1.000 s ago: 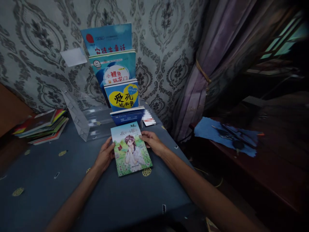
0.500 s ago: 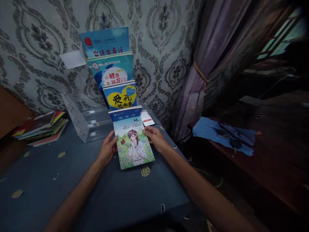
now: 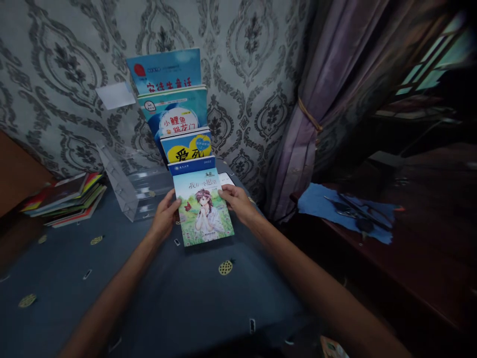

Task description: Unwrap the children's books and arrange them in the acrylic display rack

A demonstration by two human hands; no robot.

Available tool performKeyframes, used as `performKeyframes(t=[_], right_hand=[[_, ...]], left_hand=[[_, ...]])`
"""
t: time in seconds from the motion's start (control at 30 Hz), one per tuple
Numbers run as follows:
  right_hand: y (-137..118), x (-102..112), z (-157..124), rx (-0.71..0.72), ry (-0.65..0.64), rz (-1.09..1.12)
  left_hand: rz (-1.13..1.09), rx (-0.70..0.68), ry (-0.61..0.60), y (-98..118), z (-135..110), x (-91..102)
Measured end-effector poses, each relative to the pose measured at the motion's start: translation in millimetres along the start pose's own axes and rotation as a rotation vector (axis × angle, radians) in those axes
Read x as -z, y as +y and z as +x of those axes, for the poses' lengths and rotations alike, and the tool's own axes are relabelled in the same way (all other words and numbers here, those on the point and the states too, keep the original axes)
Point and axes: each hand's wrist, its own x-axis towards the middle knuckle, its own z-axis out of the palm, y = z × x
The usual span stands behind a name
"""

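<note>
We note the left hand point(image 3: 166, 211) clamped on the left edge of a book point(image 3: 206, 214), the right hand point(image 3: 237, 201) clamped on its right edge, thumbs over the cover. The book leans back, apparently raised off the table point(image 3: 156, 288), just before the blue booklet point(image 3: 191, 165) fronting a stepped row of books point(image 3: 174, 119); contact we cannot tell. Step in hand, we judge: positioning the book at the row. Next move calls for even grips and a level lower edge.

There are two hands point(image 3: 164, 214) point(image 3: 237, 203), five covers point(image 3: 204, 211) in line, one book pile point(image 3: 69, 196) and one curtain point(image 3: 316, 99).
</note>
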Motion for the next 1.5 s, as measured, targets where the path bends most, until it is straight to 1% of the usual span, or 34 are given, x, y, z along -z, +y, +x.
performKeyframes(t=[0.2, 0.37, 0.5, 0.63, 0.7, 0.8, 0.9, 0.97, 1.03, 1.23, 1.5], right_hand=[[-12.3, -4.5, 25.0, 0.089, -0.014, -0.041], [-19.9, -7.8, 46.4, 0.174, 0.004, -0.063], [-23.9, -7.7, 58.0, 0.204, -0.004, -0.08], [-30.1, -7.3, 67.4, 0.28, -0.001, -0.087], [-34.0, -7.6, 71.1, 0.325, 0.001, -0.086], [-38.7, -7.9, 75.1, 0.387, -0.001, -0.064], [-40.6, -7.7, 77.8, 0.437, 0.008, -0.053], [-41.4, -7.7, 78.7, 0.458, 0.004, -0.052], [-42.8, -8.2, 78.6, 0.474, -0.006, -0.058], [-48.9, -12.5, 75.3, 0.53, -0.029, -0.07], [-45.9, -13.1, 78.6, 0.544, -0.065, -0.085]], left_hand=[[0.041, -0.067, 0.006, 15.3, 21.6, 0.9], [0.109, -0.154, 0.01, 22.0, 40.5, 4.0], [0.126, -0.228, 0.018, 26.9, 50.0, 4.8], [0.1, -0.284, 0.023, 34.8, 56.5, 1.8], [0.098, -0.332, 0.013, 39.1, 60.1, -0.4], [0.131, -0.445, -0.014, 43.4, 67.7, -1.7], [0.229, -0.565, -0.049, 44.2, 76.7, 0.8], [0.291, -0.615, -0.07, 43.5, 81.0, 3.2], [0.314, -0.649, -0.071, 42.9, 82.8, 4.7], [0.331, -0.75, -0.023, 44.2, 79.4, 3.8], [0.364, -0.764, 0.029, 38.0, 75.4, 6.1]])
